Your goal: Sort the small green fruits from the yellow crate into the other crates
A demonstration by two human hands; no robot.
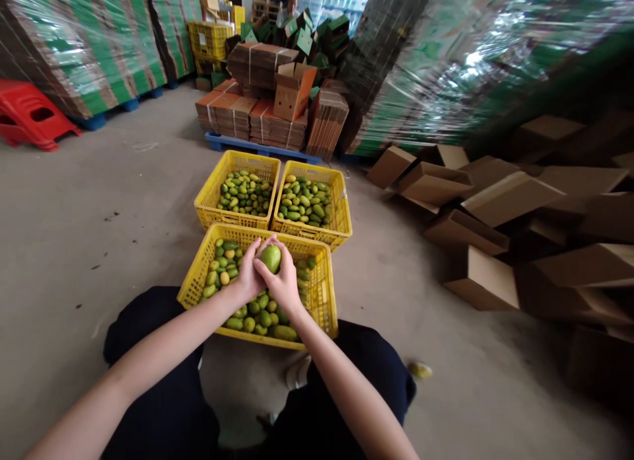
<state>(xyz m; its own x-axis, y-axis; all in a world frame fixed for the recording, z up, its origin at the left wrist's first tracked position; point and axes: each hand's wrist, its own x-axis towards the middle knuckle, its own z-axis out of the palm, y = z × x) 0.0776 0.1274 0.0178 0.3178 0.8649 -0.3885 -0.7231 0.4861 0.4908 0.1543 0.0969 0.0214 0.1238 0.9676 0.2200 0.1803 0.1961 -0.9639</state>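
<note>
A green mango [271, 258] is cupped between my two hands, above the nearest yellow crate [324, 301]. My left hand [251, 275] wraps it from the left, thumb against its lower side. From the right, my right hand [286, 275] closes around the same fruit. Below them the crate holds many green and yellowish mangoes [262, 316], partly hidden by my hands and forearms. Just beyond stand two more yellow crates, the left one [208, 205] and the right one [341, 205], both with similar fruit inside.
Flattened cardboard stacks [277, 123] rest on a blue pallet [238, 145] ahead, with a person [292, 0] behind. Empty cartons [490, 275] are heaped at right. A red stool [34, 113] and wrapped pallet loads [109, 43] stand left. One fruit [420, 369] lies on the floor.
</note>
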